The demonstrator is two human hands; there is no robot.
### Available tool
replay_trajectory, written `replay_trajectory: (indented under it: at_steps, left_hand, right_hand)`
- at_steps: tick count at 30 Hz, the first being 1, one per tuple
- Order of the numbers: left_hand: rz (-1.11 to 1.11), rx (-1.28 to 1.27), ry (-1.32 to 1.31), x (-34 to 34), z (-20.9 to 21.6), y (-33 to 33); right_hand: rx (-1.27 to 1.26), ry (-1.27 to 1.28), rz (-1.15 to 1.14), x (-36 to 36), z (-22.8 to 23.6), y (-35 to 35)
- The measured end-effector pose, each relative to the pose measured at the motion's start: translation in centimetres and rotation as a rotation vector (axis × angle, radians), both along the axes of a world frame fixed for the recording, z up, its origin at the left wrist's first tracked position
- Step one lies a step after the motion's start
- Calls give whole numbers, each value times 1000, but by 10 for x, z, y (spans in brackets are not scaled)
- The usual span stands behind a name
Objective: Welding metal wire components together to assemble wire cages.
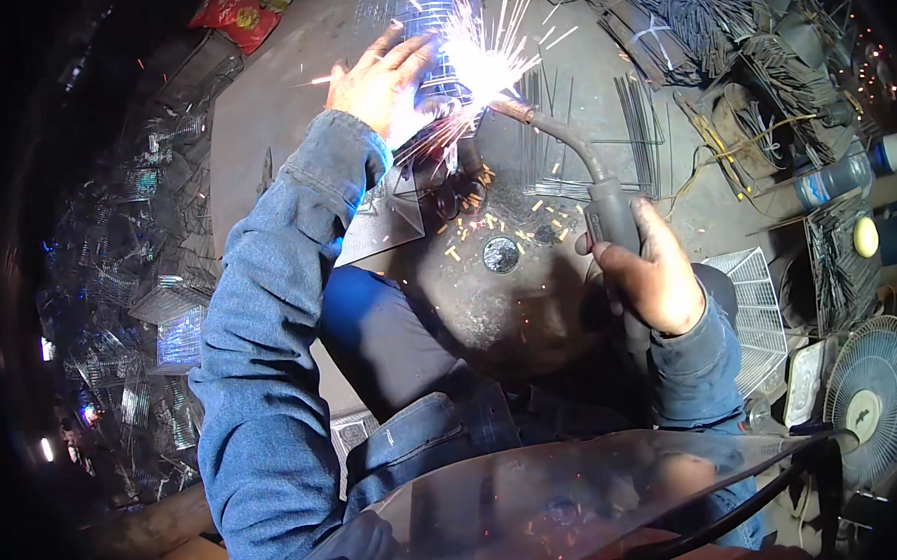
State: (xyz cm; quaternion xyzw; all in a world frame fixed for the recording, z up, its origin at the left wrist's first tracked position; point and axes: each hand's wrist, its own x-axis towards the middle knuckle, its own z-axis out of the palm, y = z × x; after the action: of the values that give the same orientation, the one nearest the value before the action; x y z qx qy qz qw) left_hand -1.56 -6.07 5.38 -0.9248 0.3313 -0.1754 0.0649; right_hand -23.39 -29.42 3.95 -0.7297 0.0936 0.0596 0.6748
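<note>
Firmly we gripped the torch [606, 208] in our right hand [648, 271]; our left hand [385, 78] lay spread flat on the wire mesh [432, 20].

You see the scene through one wide fisheye camera worn on your head, the left of a side-by-side pair, and it is the only view here. It looks steeply down and forward over your lap onto the grey metal desk [290, 97] in front of you. Your blue sleeves rise from the lower edge, with the left hand [385, 78] far up near the top and the right hand [654, 276] close at mid-right. A clear curved visor [578, 495] crosses the bottom, very near the lens. Straight edges bow toward the rim, and the outer corners fall into darkness. A standing fan [874, 397] sits at the lower right margin.
</note>
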Motion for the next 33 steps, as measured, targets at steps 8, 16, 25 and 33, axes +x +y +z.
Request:
replay_trajectory:
  at_steps: [8,16,25,33]
  left_hand:
    - [-33,-76,19,-2,1,-1]
    - [-19,-64,41,-2,1,-3]
    - [-33,-212,80,-7,4,-4]
    - [-9,-172,81,-7,4,-4]
  right_hand:
    - [165,58,-13,-2,6,3]
    - [190,75,-17,0,6,4]
    - [91,95,32,-2,9,4]
    - [-71,-141,-25,-16,15,14]
